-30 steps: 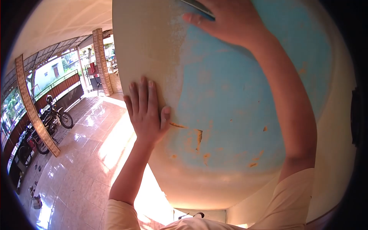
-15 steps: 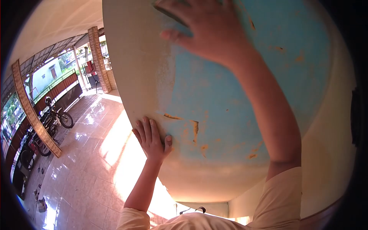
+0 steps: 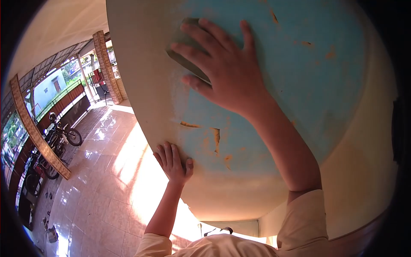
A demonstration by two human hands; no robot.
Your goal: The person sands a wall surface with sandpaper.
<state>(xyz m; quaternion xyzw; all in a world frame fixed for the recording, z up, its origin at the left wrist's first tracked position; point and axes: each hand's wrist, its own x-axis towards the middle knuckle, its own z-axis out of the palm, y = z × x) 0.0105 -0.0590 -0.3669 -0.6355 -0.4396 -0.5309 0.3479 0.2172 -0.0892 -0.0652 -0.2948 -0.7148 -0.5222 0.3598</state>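
Observation:
A large wall surface [image 3: 222, 145] fills the middle, with worn blue paint, a beige left part and several chipped spots. High on it, my right hand [image 3: 227, 64] presses a dark, flat sanding pad [image 3: 186, 57] against the boundary of beige and blue, fingers spread over the pad and thumb along its lower edge. My left hand [image 3: 174, 164] lies flat on the surface's lower left edge, fingers extended, holding nothing. Two larger chips, one of them a torn vertical crack [image 3: 217, 139], show between the hands.
Left of the surface, a shiny tiled floor [image 3: 98, 180] has bright sun patches. Beyond it are patterned pillars [image 3: 107, 68], a parked motorcycle [image 3: 64, 133], a fence [image 3: 64, 103] and several small items on the ground. A beige wall [image 3: 368, 171] stands at the right.
My right hand has moved downward with the pad, which now shows more fully. My left hand stays on the edge, appearing slightly lower and further right as the view shifts.

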